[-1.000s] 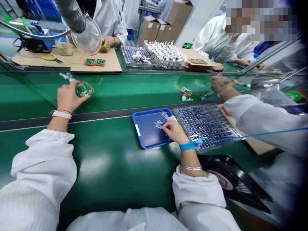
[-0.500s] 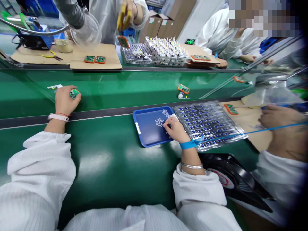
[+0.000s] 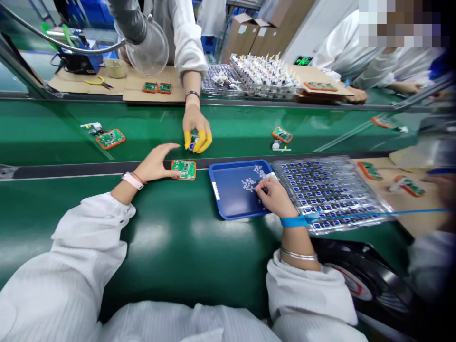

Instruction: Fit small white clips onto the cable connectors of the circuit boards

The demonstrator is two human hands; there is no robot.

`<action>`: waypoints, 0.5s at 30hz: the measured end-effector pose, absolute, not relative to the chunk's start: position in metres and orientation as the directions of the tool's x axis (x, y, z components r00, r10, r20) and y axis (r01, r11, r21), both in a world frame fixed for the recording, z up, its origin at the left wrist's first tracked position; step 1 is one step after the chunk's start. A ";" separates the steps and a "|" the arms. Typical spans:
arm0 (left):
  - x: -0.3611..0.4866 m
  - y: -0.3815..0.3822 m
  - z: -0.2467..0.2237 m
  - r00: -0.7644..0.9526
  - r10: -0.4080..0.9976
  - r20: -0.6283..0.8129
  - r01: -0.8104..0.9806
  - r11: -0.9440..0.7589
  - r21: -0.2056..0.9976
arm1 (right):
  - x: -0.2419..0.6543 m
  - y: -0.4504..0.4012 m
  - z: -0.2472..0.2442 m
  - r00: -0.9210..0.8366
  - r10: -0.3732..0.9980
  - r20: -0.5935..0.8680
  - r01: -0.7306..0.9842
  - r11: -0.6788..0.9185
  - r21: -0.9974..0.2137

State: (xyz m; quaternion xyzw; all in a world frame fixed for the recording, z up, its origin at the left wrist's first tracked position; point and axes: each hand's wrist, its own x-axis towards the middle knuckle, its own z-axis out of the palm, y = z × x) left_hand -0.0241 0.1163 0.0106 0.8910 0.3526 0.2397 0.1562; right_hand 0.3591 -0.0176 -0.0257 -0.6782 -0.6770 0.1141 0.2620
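The step in hand appears to be taking the board with the left hand.

Left hand: thumb and forefinger are spread, with a wide gap between them. The thumb lies at the near left corner of the board; the forefinger reaches out beyond it, on the far side. The board is just right of these fingers, across the rail and the edge of the bench.

Orientation: the board lies about flat, green populated face up, orange rim around it. Its long axis runs left to right, roughly along the rail, so one short end faces the left thumb and the other points toward the tray. Which end is the front cannot be told from here.

Right hand: thumb and forefinger are pressed together over the tray, just right of the loose white bits. Whether a bit is pinched between them cannot be told.

Recommended handling: grip the board by its orange rim, thumb and forefinger on opposite edges, keeping the fingertips off the components. Keep it level. A co-worker's hand with yellow-tipped fingers holds a part just beyond the board; whether a wire joins the two is unclear, so a slow draw is advisable, without tugging. Hold the right fingers steady meanwhile, to avoid scattering the bits.
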 end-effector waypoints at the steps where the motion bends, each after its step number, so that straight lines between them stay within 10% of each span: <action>1: -0.020 0.113 0.010 0.688 0.671 0.277 0.536 -0.727 0.429 | 0.360 -0.017 -0.027 0.062 0.978 0.201 0.860 0.050 -0.508; 15: -0.016 0.029 0.004 0.766 0.620 0.167 0.512 -0.747 0.425 | 0.278 -0.029 0.011 -0.024 0.931 0.364 0.733 0.264 -0.627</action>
